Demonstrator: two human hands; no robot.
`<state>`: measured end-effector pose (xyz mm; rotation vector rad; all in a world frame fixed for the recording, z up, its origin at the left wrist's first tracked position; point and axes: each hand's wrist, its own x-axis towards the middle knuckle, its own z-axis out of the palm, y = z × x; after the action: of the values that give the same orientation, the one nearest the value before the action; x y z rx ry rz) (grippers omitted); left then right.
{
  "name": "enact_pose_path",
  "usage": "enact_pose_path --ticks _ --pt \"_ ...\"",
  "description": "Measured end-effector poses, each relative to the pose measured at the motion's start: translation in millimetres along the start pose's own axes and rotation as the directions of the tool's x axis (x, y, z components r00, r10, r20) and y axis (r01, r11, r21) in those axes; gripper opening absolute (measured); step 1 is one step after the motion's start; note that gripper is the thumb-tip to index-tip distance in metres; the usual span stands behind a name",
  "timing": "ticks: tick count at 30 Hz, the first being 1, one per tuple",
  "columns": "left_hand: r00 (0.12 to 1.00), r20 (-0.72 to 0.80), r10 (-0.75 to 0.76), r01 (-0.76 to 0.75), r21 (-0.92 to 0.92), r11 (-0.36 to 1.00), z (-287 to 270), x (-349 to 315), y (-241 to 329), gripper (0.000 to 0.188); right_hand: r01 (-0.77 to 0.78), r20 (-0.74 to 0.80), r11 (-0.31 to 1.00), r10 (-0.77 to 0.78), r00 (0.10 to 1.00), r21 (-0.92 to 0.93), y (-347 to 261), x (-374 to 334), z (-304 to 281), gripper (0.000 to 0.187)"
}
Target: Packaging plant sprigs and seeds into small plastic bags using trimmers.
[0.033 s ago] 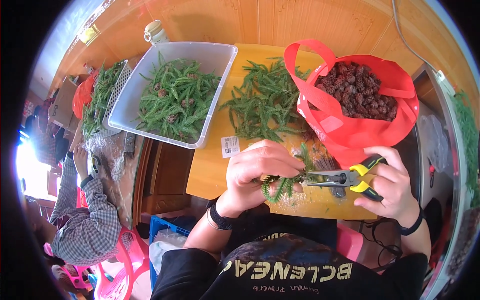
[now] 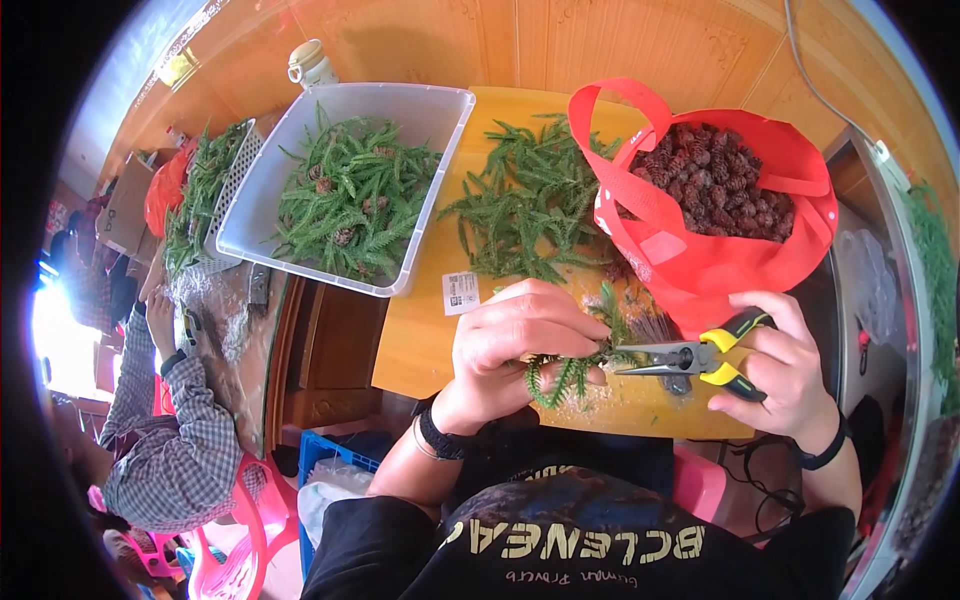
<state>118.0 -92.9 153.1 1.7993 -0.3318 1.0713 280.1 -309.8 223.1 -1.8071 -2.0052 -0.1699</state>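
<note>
My left hand (image 2: 525,345) is closed, its fingertips pinching a green artificial pine sprig (image 2: 568,378) whose needles stick out below and beyond the fingers. In my right hand (image 2: 790,375) are needle-nose pliers (image 2: 685,357) with yellow and black handles. The handles are spread and the jaws stand apart, their tips pointing left at the sprig's stem end. Whether the tips touch the stem I cannot tell. Just beyond, thin dark stems (image 2: 650,325) lie on the yellow board (image 2: 420,340), and part of the sprig is hidden behind my left fingers.
Loose pine sprigs (image 2: 530,200) are heaped at the board's far side. A clear plastic bin (image 2: 405,278) of sprigs and cones stands left, and a red bag (image 2: 740,265) of brown pine cones (image 2: 705,180) right. At far left a person in a checked shirt (image 2: 180,450) works at another table.
</note>
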Motion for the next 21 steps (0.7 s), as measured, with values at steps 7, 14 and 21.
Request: enact_pose_path --ticks 7,14,21 --pt "0.995 0.059 0.080 -0.084 0.055 0.995 -0.3 -0.6 -0.1 0.028 0.048 0.000 0.997 -0.048 0.999 -0.067 6.4 -1.4 2.0 0.037" --pt "0.995 0.095 0.033 -0.033 0.001 0.999 0.1 -0.9 1.8 0.026 0.080 0.006 0.994 -0.079 0.997 -0.077 6.2 3.5 2.0 0.036" --pt "0.996 0.090 0.004 -0.002 -0.023 1.000 2.3 -2.7 2.3 0.027 0.098 0.030 0.993 -0.096 0.995 -0.064 10.4 1.0 2.5 0.035"
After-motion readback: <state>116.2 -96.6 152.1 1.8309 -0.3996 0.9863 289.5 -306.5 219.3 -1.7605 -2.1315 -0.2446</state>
